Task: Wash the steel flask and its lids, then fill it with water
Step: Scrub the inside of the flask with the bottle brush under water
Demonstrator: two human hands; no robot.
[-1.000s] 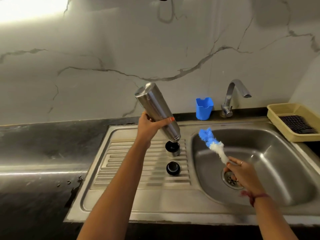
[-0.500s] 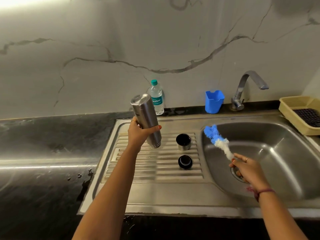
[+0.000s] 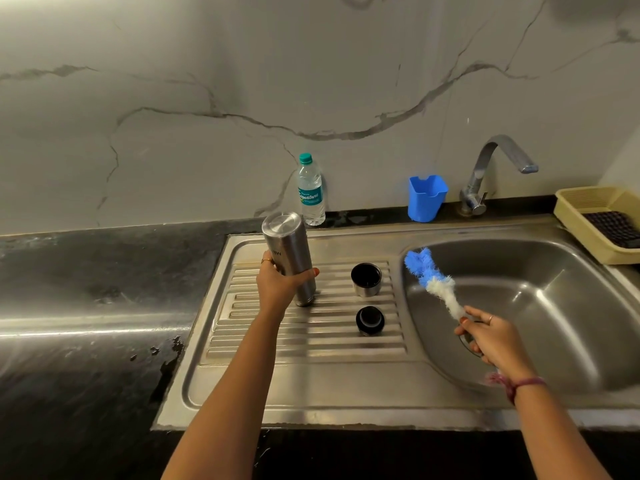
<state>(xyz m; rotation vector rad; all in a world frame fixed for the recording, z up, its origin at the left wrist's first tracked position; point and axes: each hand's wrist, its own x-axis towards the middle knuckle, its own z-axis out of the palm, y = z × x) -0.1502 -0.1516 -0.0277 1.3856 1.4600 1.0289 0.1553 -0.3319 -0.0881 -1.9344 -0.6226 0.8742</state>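
**Flask being stood mouth-down on the drainboard**

The steel flask (image 3: 290, 258) is being brought down onto the ribbed drainboard (image 3: 304, 344) of the sink, inverted, with its closed base uppermost. A second ago it was being held high and tilted over the two lids; half a second ago it was being lowered to the left of them; now its mouth end is being set on the ribs, or just above them, since contact cannot be made out for certain. This is being read as the flask body being left to drain after scrubbing, so that the washing of the flask appears largely done and the filling is not yet begun.

The left hand (image 3: 281, 285) is being reached forward with the arm nearly straight; its fingers are being wrapped round the lower part of the flask, thumb on the right side. The right hand (image 3: 491, 336) is being held over the sink basin (image 3: 554, 306), its fingers closed round the handle of the blue-and-white bottle brush (image 3: 431, 280), whose bristle head is being pointed up and to the far left.

The steel cup lid (image 3: 366, 279) and the black stopper lid (image 3: 370, 320) are standing on the drainboard, right of the flask and apart from it. The tap (image 3: 491, 168) is not seen running.
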